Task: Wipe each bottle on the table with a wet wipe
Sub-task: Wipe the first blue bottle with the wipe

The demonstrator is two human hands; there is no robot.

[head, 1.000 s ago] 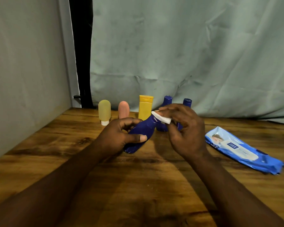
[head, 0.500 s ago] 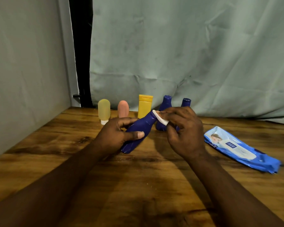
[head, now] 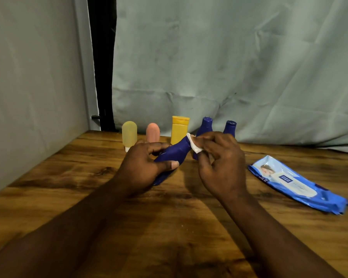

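Right hand fingertips pinching white wipe against cap end of blue bottle, left hand curled round its body, bottle tilted cap-up, base low near table, five other bottles standing in row behind, blue wipes pack at right, label unreadable

Reference: the grip of the left hand on the dark blue plastic bottle, with the right hand pinching the folded white wet wipe at its cap.

Beyond the grip, five upright bottles form a barrier:
- translucent yellow rounded bottle
- pink rounded bottle
- yellow-orange flat-capped bottle
- two dark blue tapered bottles, close behind the right hand

The pale green cloth backdrop closes off the space behind them.

Right of the grip, the blue plastic wipes pack lies flat, well apart, with passable brown wooden tabletop between. Left of the grip, open tabletop runs to the grey wall panel.
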